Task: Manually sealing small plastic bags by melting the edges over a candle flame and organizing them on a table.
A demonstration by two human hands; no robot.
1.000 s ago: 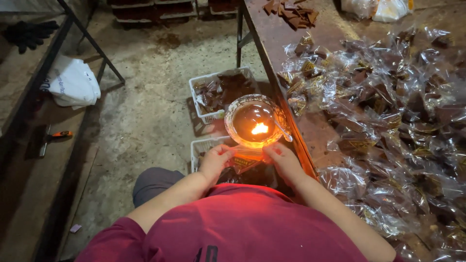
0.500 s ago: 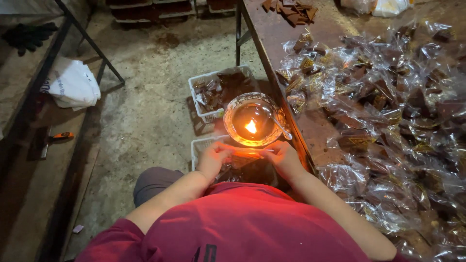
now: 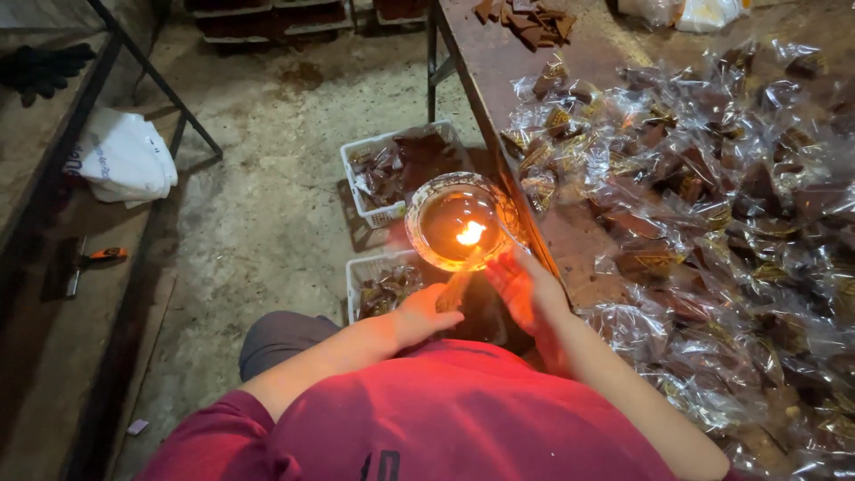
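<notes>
The flame [image 3: 470, 233] burned yellow-orange inside a clear glass bowl [image 3: 427, 200], tinting the left hand [image 3: 426, 313] and right hand [image 3: 524, 287] reddish. The sleeves were red, the desk [image 3: 499, 62] dark brown under clear wrappers [image 3: 704, 178] holding brown pieces. The baskets [image 3: 374, 216] were white, the floor [image 3: 258, 205] grey.

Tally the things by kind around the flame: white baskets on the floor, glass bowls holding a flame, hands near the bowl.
White baskets: 2
Glass bowl with flame: 1
Hands: 2, left hand, right hand
Total: 5
</notes>
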